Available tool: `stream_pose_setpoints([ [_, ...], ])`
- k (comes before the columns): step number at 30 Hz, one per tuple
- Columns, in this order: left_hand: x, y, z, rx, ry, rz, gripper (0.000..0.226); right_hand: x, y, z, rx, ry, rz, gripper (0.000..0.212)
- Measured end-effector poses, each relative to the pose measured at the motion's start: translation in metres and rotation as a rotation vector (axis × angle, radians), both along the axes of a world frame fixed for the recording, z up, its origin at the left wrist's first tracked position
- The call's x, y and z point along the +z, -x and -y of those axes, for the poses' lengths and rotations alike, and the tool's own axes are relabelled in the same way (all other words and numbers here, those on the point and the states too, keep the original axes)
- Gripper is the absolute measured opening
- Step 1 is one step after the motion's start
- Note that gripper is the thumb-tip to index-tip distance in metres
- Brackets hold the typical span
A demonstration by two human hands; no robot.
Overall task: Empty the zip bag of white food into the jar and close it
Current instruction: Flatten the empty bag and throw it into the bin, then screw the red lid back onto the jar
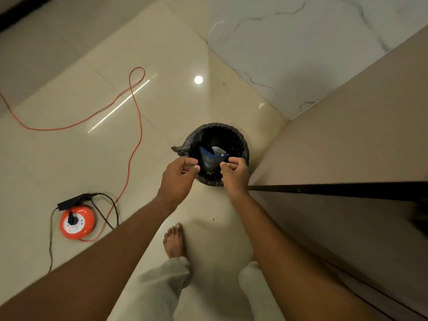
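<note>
Item: clear plastic zip bag with blue seal strip (209, 159), at the mouth of the round black-lined bin (217, 126), between my hands. My right hand (234, 170) pinches the strip's end. My left hand (181, 173): fingers curled beside the bag; whether it grips, I cannot tell.

We see floor tiles (162, 66) of polished cream stone or ceramic, glossy enough to mirror bright lights. The wall panel (312, 42) beyond is smooth and white with grey marble-like veins and a softer sheen. The cabinet side (347, 147) looks like matt beige laminate, and the dark strip (347, 188) across it is slightly shiny. The bin liner (240, 140) is thin black plastic, crinkled and faintly glossy. The zip bag (209, 159) is limp clear plastic film with a blue plastic zip strip. The cable reel (77, 222) is shiny orange moulded plastic; its orange cable (139, 112) has a smooth sheath. The trousers (162, 286) are pale, matt cloth.
</note>
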State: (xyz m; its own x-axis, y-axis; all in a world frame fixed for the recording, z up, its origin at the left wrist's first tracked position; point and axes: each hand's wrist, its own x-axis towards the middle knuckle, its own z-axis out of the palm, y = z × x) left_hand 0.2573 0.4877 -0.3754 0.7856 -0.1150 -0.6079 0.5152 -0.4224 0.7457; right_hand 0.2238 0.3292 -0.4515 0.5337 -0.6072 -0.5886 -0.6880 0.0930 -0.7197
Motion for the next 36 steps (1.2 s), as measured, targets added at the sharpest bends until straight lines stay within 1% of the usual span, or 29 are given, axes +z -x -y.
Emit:
stream_pose_setpoints([
  [3,0.071,0.009,0.0,0.005,-0.012,0.051,0.014,0.089,0.024,-0.01,0.079,0.123,0.163,0.016],
  [7,0.176,0.02,0.002,-0.047,-0.005,0.173,0.014,0.215,0.05,-0.022,0.134,0.126,0.259,0.014],
  [11,0.271,0.032,0.006,-0.171,0.043,0.315,0.015,0.327,0.068,-0.018,0.208,0.189,0.302,0.018],
  [15,0.334,0.042,0.015,-0.297,0.102,0.436,0.017,0.401,0.08,-0.001,0.214,0.263,0.411,0.008],
  [18,0.36,0.051,0.028,-0.36,0.152,0.524,0.016,0.429,0.098,0.014,0.16,0.345,0.481,0.007],
  [23,0.387,0.084,0.071,-0.485,0.269,0.572,0.012,0.451,0.154,0.049,0.028,0.497,0.573,0.012],
  [26,0.397,0.113,0.108,-0.579,0.337,0.582,0.011,0.463,0.198,0.08,-0.111,0.574,0.58,0.021],
  [30,0.405,0.156,0.167,-0.682,0.412,0.603,0.01,0.473,0.255,0.128,-0.238,0.664,0.547,0.021],
  [33,0.406,0.19,0.22,-0.735,0.446,0.566,0.014,0.478,0.298,0.176,-0.318,0.668,0.517,0.021],
  [36,0.404,0.223,0.275,-0.746,0.464,0.469,0.029,0.479,0.339,0.229,-0.39,0.636,0.491,0.024],
])
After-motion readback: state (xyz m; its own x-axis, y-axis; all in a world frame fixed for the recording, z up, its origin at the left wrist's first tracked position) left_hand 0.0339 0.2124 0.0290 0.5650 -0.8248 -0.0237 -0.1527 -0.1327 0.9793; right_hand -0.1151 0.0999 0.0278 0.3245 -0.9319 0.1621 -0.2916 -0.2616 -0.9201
